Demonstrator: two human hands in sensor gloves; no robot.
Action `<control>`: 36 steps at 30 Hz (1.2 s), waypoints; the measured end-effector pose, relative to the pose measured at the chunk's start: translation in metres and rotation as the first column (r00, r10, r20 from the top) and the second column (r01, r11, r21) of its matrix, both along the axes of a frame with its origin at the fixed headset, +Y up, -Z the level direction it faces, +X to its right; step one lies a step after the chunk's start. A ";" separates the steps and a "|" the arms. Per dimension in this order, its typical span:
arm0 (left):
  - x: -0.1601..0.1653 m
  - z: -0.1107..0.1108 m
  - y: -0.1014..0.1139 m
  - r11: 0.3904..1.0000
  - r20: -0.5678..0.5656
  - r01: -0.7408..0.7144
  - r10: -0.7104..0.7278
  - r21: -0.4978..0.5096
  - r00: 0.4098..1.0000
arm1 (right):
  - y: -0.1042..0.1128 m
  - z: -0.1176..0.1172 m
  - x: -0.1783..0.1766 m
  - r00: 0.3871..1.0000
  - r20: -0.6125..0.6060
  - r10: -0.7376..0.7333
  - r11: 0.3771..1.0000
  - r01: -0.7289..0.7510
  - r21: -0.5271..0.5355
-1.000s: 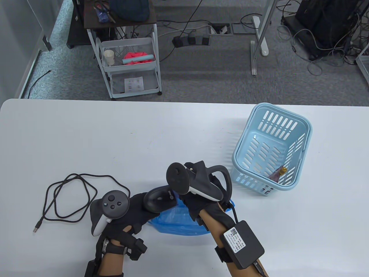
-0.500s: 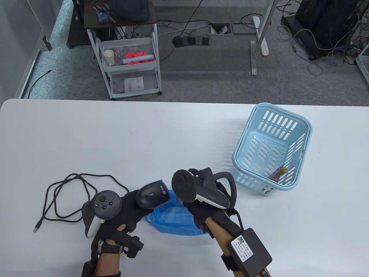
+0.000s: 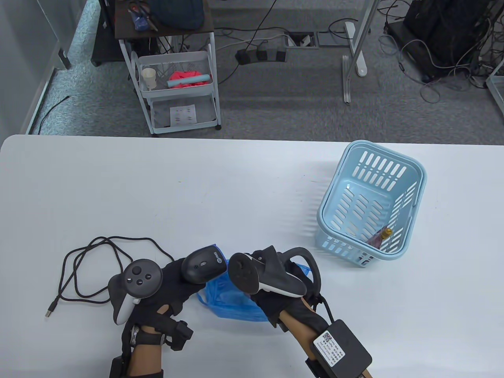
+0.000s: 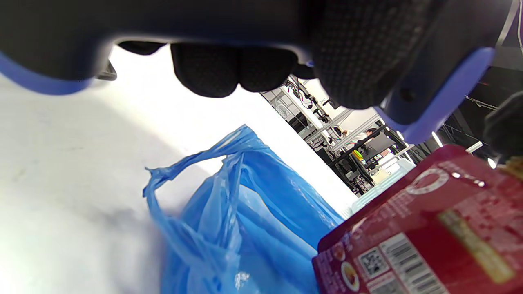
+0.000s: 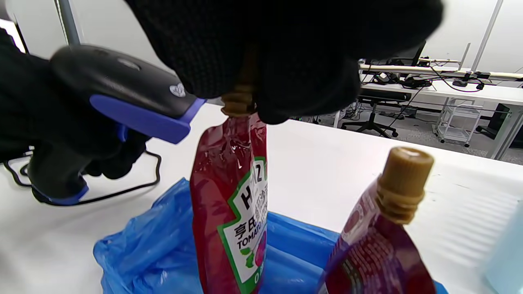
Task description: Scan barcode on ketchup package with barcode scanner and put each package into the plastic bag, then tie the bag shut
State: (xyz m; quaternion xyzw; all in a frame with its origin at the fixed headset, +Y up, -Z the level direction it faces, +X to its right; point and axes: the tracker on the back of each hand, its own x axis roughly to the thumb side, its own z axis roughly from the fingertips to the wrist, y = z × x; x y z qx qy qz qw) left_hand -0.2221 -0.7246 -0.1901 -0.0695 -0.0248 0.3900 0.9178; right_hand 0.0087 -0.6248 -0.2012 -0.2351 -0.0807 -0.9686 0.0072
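A: How are the fingers set, and on what?

B: The fingers of the right hand (image 5: 286, 53) are pinched together on the neck just under the cap of a ketchup pouch (image 5: 231, 212), so that it hangs upright, label exposed. The left hand (image 3: 173, 281) is wrapped round the grip of the barcode scanner (image 3: 204, 265); its curled fingertips (image 4: 204, 71) are seen under the scanner body in the left wrist view.

A: Why is the pouch held that way?

B: By being hung from its neck, its faces are left uncovered. A printed panel with barcodes (image 4: 402, 261) is turned toward the scanner's underside, which suggests that a scan is being lined up or taken. Whether a beam is on cannot be told.

A: And the bag?

B: The blue plastic bag (image 3: 226, 297) is spread on the table (image 3: 252, 185) directly beneath both hands, probably so that the pouch can be lowered straight in once read. A second pouch (image 5: 380, 245) is seen standing in it, cap up.

A: Anything left to fetch?

B: One more pouch (image 3: 380, 236) is seen in the light blue basket (image 3: 417, 169), well apart to the right. The scanner's cable (image 3: 98, 271) lies coiled on the left.
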 end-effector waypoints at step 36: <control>0.003 -0.001 0.000 1.000 0.008 0.021 -0.021 -0.010 1.000 | -0.024 -0.011 -0.004 0.983 0.060 0.172 0.985 -0.174 0.018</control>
